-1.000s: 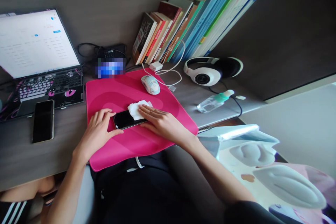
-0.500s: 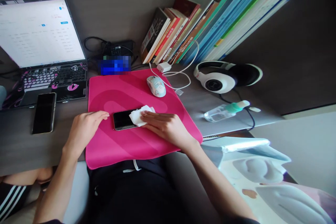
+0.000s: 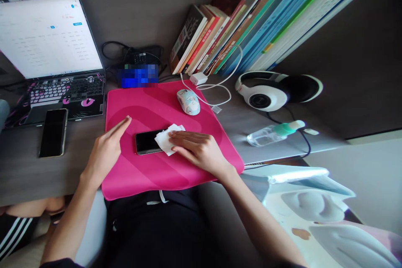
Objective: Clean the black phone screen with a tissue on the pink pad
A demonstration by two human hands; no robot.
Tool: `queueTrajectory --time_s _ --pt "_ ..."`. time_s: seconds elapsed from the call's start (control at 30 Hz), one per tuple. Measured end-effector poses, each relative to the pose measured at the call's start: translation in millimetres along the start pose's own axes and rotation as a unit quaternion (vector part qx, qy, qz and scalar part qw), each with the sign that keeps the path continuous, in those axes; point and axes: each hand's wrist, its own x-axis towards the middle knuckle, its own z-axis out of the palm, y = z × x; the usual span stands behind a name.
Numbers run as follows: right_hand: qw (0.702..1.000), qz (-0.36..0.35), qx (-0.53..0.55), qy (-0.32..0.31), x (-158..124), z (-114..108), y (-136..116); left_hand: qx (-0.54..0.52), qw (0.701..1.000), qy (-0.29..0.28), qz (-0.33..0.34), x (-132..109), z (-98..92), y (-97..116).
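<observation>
A black phone lies flat on the pink desk mat. My right hand presses a folded white tissue onto the phone's right part, its fingers covering some of the tissue and hiding that end of the phone. To the left of the phone, my left hand is raised edge-on at the mat's left side, fingers stretched out and holding nothing. It does not touch the phone.
A laptop and a second phone are on the left. The mat bears a patterned mouse. On the right are a charger with white cable, headphones, a lying spray bottle and a row of books.
My left hand has lifted and turned, its fingers now pointing up and away instead of toward the phone. The right hand stays on the tissue. The view has shifted slightly.
</observation>
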Motion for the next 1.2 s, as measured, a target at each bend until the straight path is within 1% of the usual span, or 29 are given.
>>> queueTrajectory --time_s 0.23,0.33,0.43,0.53,0.67,0.73,0.8,0.9,0.97,1.0,1.13,1.2 --pt "0.999 0.028 0.012 -0.016 2 0 0 -0.031 0.998 0.055 -0.001 -2 2.7 -1" --pt "0.999 0.026 0.02 -0.03 2 0 0 -0.07 0.996 0.053 -0.008 -3 1.4 -1" --pt "0.999 0.002 0.02 -0.042 3 1 3 -0.095 0.995 0.031 -0.026 -4 0.4 -2" --pt "0.998 -0.031 0.014 -0.048 2 2 5 -0.051 0.998 0.016 -0.03 -4 -0.1 -1" --pt "0.998 -0.047 0.013 -0.044 2 3 6 0.038 0.998 0.024 -0.038 -3 -0.9 4" --pt "0.998 -0.047 0.027 -0.037 3 2 5 0.05 0.997 0.021 -0.051 -2 -1.7 7" --pt "0.998 -0.038 0.053 -0.023 4 3 0 0.041 0.996 0.023 -0.072 -1 -2.4 10" --pt "0.995 0.022 0.092 0.032 7 6 -14 -0.01 0.996 0.027 -0.081 0 -2.3 12" --pt "0.985 0.082 0.134 0.067 8 8 -28 -0.051 0.996 0.021 -0.066 0 -1.5 14" --pt "0.976 0.115 0.168 0.073 9 9 -35 -0.07 0.996 0.018 -0.055 -1 -1.3 15" --pt "0.921 0.246 0.298 0.055 11 11 -56 -0.149 0.988 0.026 0.008 -8 -3.7 29" --pt "0.89 0.292 0.347 0.046 12 10 -60 -0.178 0.981 0.064 0.03 -14 -7.1 40"
